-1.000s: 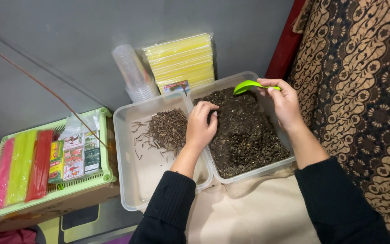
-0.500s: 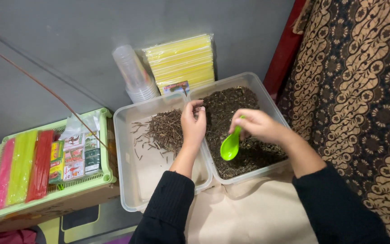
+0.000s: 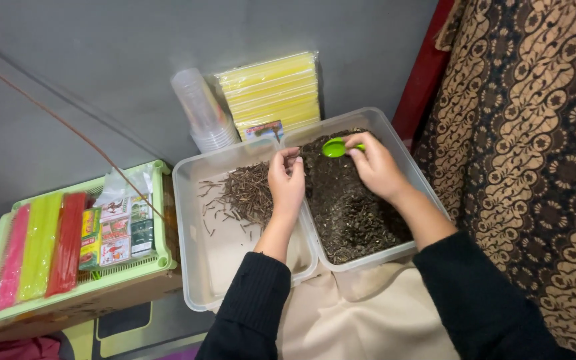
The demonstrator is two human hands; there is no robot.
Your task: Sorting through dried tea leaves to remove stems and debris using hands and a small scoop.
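Two clear plastic tubs stand side by side in front of me. The left tub (image 3: 195, 267) holds a small pile of thin brown stems (image 3: 245, 193). The right tub (image 3: 395, 143) is filled with dark dried bits (image 3: 351, 210). My left hand (image 3: 287, 181) hovers over the divide between the tubs, fingers pinched together above the stems; whether it grips any is unclear. My right hand (image 3: 376, 165) holds a small green scoop (image 3: 335, 147) at the far side of the dark pile.
A stack of clear cups (image 3: 203, 113) and a yellow packet bundle (image 3: 271, 90) lean on the grey wall behind the tubs. A green basket (image 3: 158, 257) at left holds coloured stick packs and small boxes. A patterned brown cloth (image 3: 535, 167) hangs at right.
My right hand has carried the green scoop from the near middle of the dark pile back up to its far edge. My left hand stays near the divide, shifted slightly toward the stems.
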